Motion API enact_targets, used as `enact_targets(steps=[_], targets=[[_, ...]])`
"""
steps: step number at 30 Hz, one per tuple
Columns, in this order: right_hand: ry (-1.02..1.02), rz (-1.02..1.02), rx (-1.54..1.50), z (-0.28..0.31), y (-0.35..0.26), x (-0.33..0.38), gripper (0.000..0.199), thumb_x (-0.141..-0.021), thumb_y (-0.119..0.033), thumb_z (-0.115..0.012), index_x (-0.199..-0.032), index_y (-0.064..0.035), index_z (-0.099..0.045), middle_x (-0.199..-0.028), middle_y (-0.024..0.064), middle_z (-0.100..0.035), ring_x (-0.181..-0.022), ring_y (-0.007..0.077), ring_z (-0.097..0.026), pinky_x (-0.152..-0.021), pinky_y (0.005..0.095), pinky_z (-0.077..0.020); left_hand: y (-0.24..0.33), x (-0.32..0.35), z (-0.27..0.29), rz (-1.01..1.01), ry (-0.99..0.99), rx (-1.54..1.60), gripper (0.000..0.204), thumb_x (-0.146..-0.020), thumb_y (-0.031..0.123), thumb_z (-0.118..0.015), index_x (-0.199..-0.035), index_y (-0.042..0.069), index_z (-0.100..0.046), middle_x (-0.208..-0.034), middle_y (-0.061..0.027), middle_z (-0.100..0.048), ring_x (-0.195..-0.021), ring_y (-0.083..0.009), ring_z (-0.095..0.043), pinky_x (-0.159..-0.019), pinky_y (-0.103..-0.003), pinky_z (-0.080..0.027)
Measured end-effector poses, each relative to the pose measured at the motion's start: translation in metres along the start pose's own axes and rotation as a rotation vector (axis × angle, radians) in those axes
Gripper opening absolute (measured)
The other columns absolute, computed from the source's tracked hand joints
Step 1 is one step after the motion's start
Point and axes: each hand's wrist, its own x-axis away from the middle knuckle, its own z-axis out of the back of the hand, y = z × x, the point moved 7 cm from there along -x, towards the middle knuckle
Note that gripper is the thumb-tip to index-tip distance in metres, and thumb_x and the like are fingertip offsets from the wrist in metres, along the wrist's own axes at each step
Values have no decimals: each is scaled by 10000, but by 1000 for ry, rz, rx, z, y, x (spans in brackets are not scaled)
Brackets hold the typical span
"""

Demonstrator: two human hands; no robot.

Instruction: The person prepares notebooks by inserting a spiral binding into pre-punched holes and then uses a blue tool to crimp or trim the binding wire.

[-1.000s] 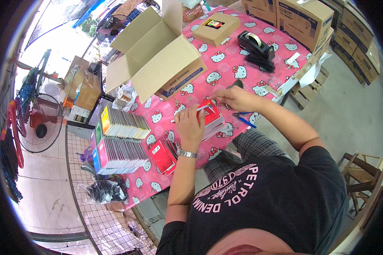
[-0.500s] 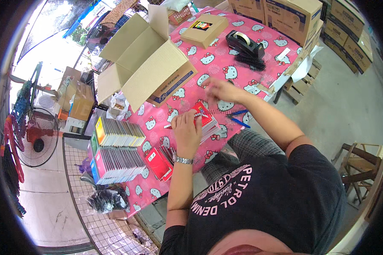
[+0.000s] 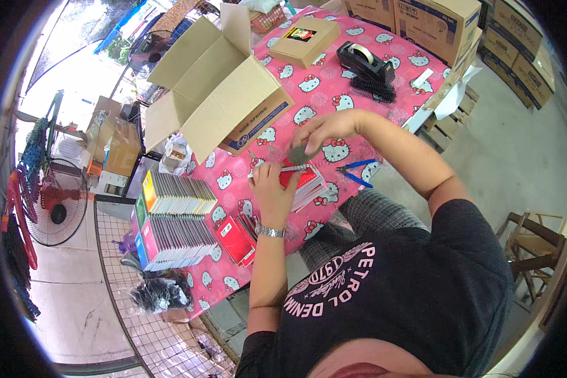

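My left hand grips the top of a small stack of red notebooks at its spine edge, where a thin pale wire coil runs along it. The stack lies on the pink cartoon-print table. My right hand is raised just above the stack. Its fingers pinch a small grey-green object, too small to tell what it is. Blue-handled pliers lie on the cloth right of the notebooks, near my right forearm.
An open cardboard box stands at the back left. A black tape dispenser, black coils and a small brown box sit behind. Upright notebook stacks and loose red notebooks sit left; cartons far right.
My right hand has lifted off the notebook stack and now holds the small grey-green object above it. My left hand stays on the stack.
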Motion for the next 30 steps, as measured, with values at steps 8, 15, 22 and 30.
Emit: enact_targets(steps=[8, 15, 22, 30], targets=[[-58, 24, -130, 1, -11, -3, 477, -824, -285, -667, -1214, -17, -603, -1092, 78, -621, -997, 177, -581, -883, 326, -453, 11, -10, 7, -61, 77, 59, 379, -718, 324, -800, -929, 55, -635, -937, -95, -614, -921, -296, -535, -821, -411, -412], [21, -24, 240, 18, -1, -9, 500, -812, -299, -670, -1227, -29, -600, -1068, 42, -643, -951, 140, -589, -839, 300, -469, 4, -10, 2, -7, 8, 109, 461, -729, 428, -776, -970, 67, -622, -975, -98, -606, -1002, -289, -533, -869, -437, -408], [-15, 44, -232, 4, -10, -12, 518, -797, -271, -680, -1220, 12, -582, -1211, 104, -600, -1088, 174, -571, -953, 324, -432, -14, -10, 10, 8, 23, 188, 394, -705, 282, -818, -937, 47, -603, -947, -116, -580, -950, -309, -532, -839, -418, -429], [-130, 1, -156, -3, -7, -38, 537, -806, -281, -669, -1226, 38, -568, -1215, 123, -605, -1129, 185, -560, -986, 330, -422, -47, -7, 6, 69, -26, 287, 337, -733, 185, -812, -955, 43, -602, -928, -63, -572, -850, -218, -541, -786, -335, -437]])
